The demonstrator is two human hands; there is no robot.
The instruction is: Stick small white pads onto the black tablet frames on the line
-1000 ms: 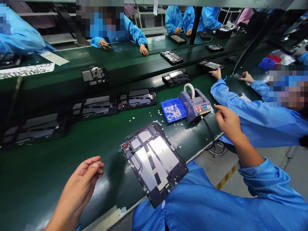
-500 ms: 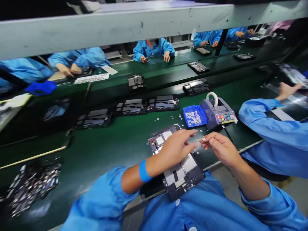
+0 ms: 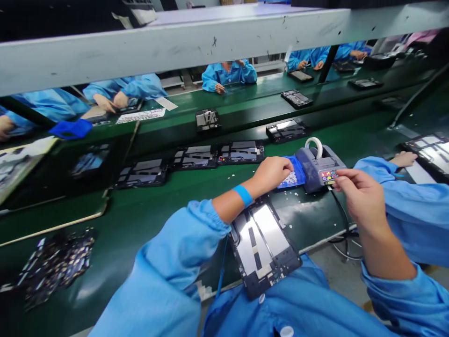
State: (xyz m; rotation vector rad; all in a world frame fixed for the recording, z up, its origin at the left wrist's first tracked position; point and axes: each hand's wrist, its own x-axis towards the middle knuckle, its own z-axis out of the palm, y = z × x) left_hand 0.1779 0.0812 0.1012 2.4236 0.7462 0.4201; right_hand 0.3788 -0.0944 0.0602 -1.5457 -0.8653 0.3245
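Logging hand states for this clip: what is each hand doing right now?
Left hand: curled over the blue plastic tray; any grip cannot be told.
Right hand: fingertips pinched at the grey tape dispenser; contents unclear.

Bare green desk (image 3: 168, 206) is lying open along the near edge to the left of the left hand (image 3: 271, 173). An opened tablet (image 3: 263, 243) is taking up the near edge under the left forearm. Toward the right end, a blue tray (image 3: 296, 177) and a tape dispenser (image 3: 321, 168) are standing side by side, with the right hand (image 3: 359, 196) just beside the dispenser. A co-worker's sleeve (image 3: 403, 196) is blocking the right end. A row of tablets (image 3: 196, 157) is lining the far edge.
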